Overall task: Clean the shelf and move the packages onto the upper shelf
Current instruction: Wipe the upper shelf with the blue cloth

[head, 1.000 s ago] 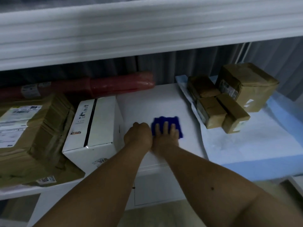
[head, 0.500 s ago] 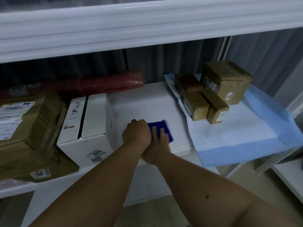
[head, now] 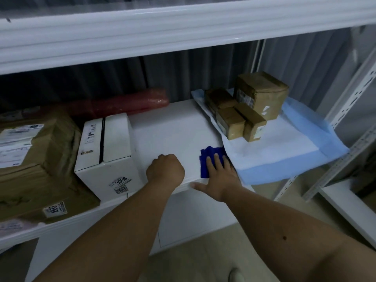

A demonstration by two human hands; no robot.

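Now four brown packages [head: 244, 110]; right hand [head: 218, 176] flat on one blue cloth [head: 209, 159], left hand [head: 165, 171] fisted, empty.

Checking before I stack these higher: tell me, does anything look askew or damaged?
The blue-edged sheet under the small brown parcels droops over the shelf's front edge; the big brown package looks crumpled.

I see the right hand [head: 218, 176] has slid the blue cloth [head: 211, 159] away from the left hand [head: 165, 171] — a second ago the two hands were touching, now bare shelf [head: 173, 135] shows between them. The cloth under its fingers now lies just beside the edge of the blue-and-white sheet [head: 284, 159]. The thumb has come out over the shelf's front lip — the left fist has hardly shifted.
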